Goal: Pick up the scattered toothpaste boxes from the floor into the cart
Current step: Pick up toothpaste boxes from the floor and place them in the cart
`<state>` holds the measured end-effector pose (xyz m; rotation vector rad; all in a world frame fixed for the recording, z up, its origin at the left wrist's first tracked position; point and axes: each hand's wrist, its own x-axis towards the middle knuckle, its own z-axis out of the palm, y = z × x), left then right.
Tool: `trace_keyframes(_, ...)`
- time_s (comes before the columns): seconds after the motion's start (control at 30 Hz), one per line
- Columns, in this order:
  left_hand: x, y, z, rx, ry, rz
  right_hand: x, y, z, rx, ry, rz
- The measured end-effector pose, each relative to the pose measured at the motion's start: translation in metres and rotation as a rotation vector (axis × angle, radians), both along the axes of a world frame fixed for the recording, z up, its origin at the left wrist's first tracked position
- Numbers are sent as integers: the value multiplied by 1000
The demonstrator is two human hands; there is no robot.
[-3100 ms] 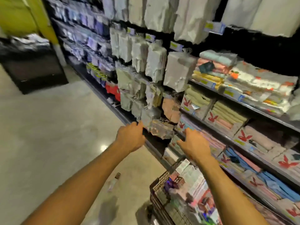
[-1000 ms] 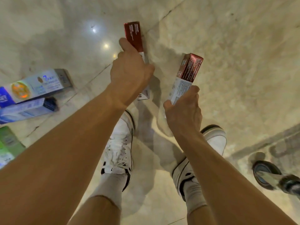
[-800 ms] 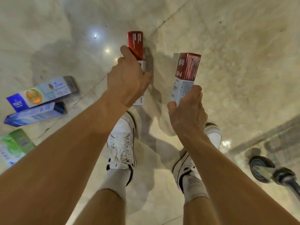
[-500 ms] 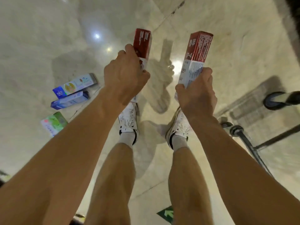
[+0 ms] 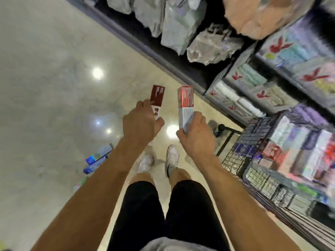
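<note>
A dark red toothpaste box (image 5: 157, 96) is gripped upright in the left hand (image 5: 140, 125), and a red-and-white toothpaste box (image 5: 185, 104) is gripped upright in the right hand (image 5: 196, 136). Both are held above the floor (image 5: 45, 87). At the left, blue boxes (image 5: 97, 157) are seen lying on the floor. The wire cart (image 5: 241, 153), loaded with packages, is placed just right of the right hand, near the shelves (image 5: 154, 49) stocked with towels.
</note>
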<state>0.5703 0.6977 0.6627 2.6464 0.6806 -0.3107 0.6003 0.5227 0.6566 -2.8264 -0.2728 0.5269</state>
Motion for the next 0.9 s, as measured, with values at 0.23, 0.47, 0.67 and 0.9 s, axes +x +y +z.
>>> trace_keyframes(0.23, 10, -24, 128, -40, -100, -200, -34, -65, 119, 55, -33, -226)
trace_keyframes(0.47, 6, -123, 207, -19, -81, -533, -85, -150, 193, 150, -125, -568)
trace_keyframes(0.67, -4, -223, 240, 19, -79, -746, -127, -243, 230, 175, -215, -797)
trace_keyframes(0.9, -7, -336, 253, -18, -157, -834, -165, -365, 247, 121, -266, -923)
